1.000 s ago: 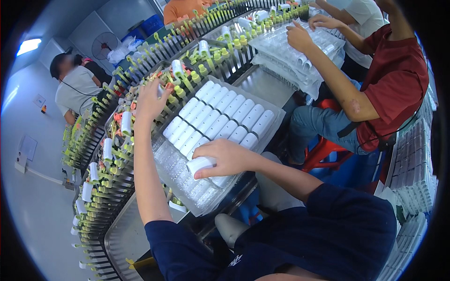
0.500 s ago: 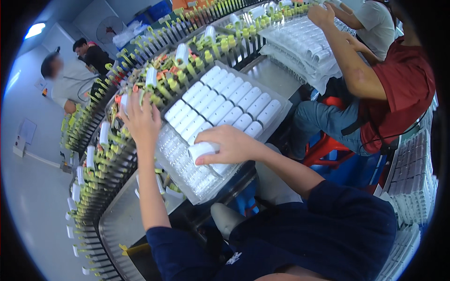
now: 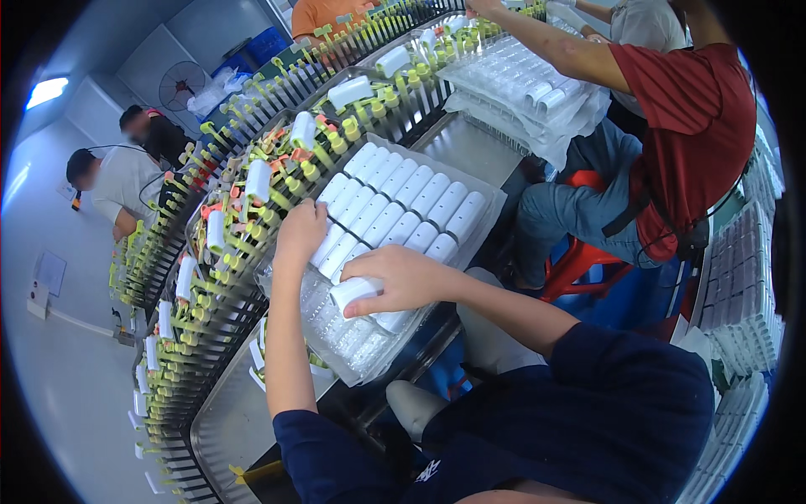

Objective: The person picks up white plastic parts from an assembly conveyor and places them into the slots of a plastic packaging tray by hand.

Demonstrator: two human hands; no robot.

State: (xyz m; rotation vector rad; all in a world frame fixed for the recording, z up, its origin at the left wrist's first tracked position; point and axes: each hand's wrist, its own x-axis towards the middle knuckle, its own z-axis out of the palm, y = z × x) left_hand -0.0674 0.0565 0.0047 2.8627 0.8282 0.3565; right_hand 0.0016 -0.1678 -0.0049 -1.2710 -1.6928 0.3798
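My right hand [image 3: 399,281] is closed round a white rounded plastic casing [image 3: 356,292], holding it just above a clear blister tray [image 3: 344,336]. Rows of matching white casings [image 3: 409,186] fill the tray's far part, while bare moulded pockets show at its near left. My left hand [image 3: 300,235] is at the tray's left edge beside the end casings, its fingers curled together. What the left fingers hold, if anything, is hidden behind the hand.
A curved conveyor [image 3: 252,227] with yellow-green pegs carries more white casings along the left and back. Stacked clear trays [image 3: 520,92] stand at the back right, by a person in a red shirt [image 3: 697,109] on a red stool [image 3: 588,273]. More tray stacks [image 3: 735,294] rise at far right.
My left hand has come away from the conveyor, rightward and down to the tray's edge, and its fingers have curled. My right hand keeps its casing, nearly in place. The view has shifted slightly.
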